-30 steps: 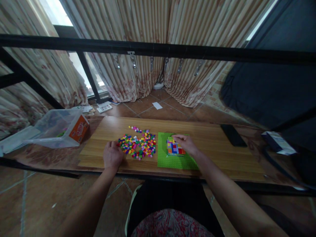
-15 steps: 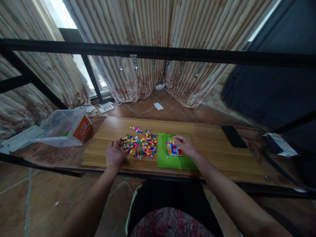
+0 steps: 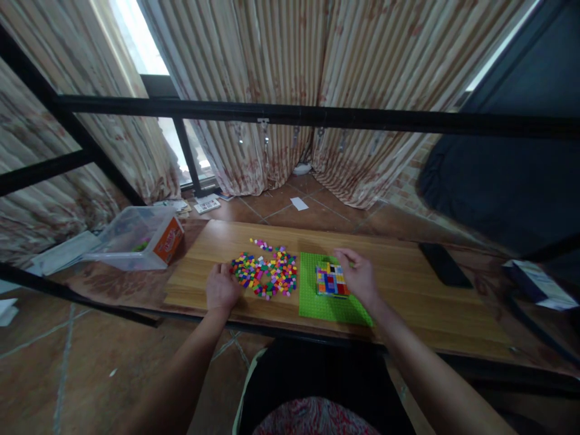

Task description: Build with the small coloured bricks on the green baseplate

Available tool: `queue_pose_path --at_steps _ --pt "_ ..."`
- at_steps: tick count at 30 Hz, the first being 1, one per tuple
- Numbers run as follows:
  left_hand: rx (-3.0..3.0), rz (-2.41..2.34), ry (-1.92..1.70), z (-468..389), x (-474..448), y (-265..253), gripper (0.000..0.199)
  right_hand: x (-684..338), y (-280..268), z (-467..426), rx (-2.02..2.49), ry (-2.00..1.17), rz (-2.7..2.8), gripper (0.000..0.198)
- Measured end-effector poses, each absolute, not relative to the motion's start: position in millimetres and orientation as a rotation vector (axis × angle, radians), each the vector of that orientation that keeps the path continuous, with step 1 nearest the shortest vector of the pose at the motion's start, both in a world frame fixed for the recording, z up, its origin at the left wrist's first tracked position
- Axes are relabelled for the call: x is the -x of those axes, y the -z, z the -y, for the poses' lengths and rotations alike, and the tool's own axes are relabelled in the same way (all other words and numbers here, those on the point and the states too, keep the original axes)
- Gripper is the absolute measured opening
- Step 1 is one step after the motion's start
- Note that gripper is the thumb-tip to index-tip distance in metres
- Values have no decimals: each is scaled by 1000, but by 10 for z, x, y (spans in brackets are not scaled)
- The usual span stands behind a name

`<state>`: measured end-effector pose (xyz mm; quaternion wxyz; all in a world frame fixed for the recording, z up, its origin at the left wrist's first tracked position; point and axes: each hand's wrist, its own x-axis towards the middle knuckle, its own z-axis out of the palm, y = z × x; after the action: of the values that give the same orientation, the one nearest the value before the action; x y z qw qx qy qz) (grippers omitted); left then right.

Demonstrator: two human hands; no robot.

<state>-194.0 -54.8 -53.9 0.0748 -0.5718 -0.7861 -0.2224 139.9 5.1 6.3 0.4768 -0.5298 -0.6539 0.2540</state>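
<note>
Right hand [image 3: 357, 279] rightward, curtains [image 3: 281, 66] beyond board [image 3: 428, 293]

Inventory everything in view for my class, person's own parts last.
Table: one, reddish brown, centre
Board: one, brown wood, on table
Baseplate: one, green, on board
Brick build: one, multicoloured, on baseplate
Loose bricks: many, mixed colours, left of baseplate
Phone-like slab: one, black, board's right
Plastic bin: one, clear, orange label, left of board
Carton: one, blue and white, far right
Papers: several, white, beyond table and near bin
Curtains: count unclear, cream and red, background
Window: one, bright, upper left
Frame: one, black, before curtains
Cover: one, dark blue, upper right
Left hand: one, bare, at loose bricks' left edge
Right hand: one, bare, at brick build's right side
Lap: one, dark, bottom centre
</note>
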Motion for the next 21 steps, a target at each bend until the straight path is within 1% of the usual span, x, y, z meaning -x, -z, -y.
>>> queue_pose_path --at_steps 6,11,14,21 --pt "1729 2369 688 560 1926 543 19 -800 -106 -72 1195 -628 2007 24" --pt "1716 2381 690 568 1918 553 16 -387 -29 -342 1402 -498 2247 24" --pt "1724 2387 705 571 1918 558 17 -222 24 -530 1552 -429 2297 25" --pt "1725 2385 691 570 1914 553 18 -50 123 -690 1665 -426 2299 23"
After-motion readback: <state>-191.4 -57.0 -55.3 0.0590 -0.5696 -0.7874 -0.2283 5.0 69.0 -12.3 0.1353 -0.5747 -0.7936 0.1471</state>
